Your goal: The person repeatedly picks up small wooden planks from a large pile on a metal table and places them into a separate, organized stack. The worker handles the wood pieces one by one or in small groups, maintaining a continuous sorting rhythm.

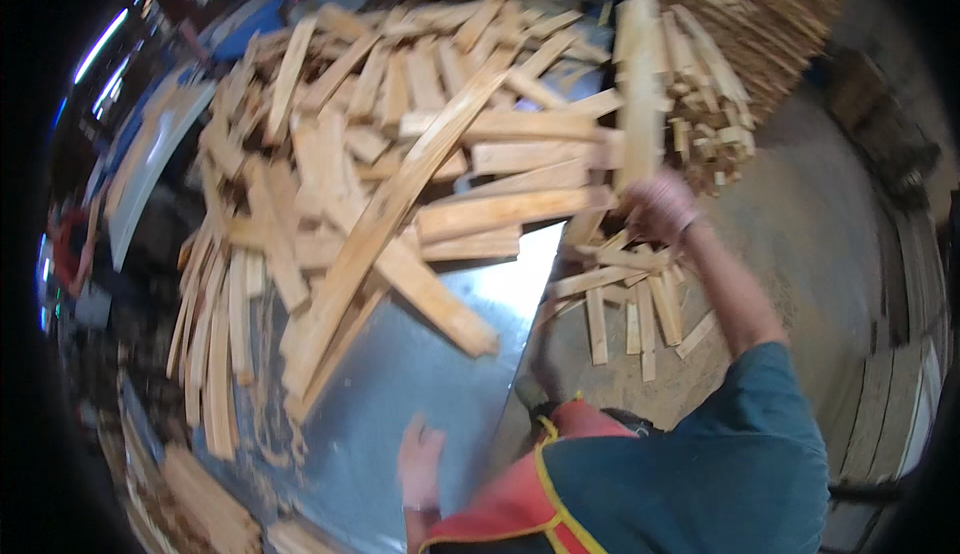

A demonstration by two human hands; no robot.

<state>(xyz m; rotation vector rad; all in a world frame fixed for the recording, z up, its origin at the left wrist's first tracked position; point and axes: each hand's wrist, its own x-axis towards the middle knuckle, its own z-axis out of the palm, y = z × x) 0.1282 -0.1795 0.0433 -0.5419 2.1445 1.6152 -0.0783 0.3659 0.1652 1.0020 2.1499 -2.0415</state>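
Note:
My right hand (660,208), stretched out to the right of the table, is closed around the near end of a pale wooden board (638,94). The board points away from me, beside a large heap of wooden slats (430,74). My left hand (421,459) is low over the bare part of the metal tabletop (400,394), blurred by motion. Its fingers look loosely apart, and I see nothing in them. A long slat (400,194) lies slantwise on top of the heap, and a shorter slat (440,299) sticks out over the metal.
Bundled slats (705,104) are stacked at the far right, before a tall pile of wood strips (775,24). Loose pieces (630,304) lie on the floor right of the table. More boards (205,499) are at the lower left. A person's arm (70,244) shows at the far left.

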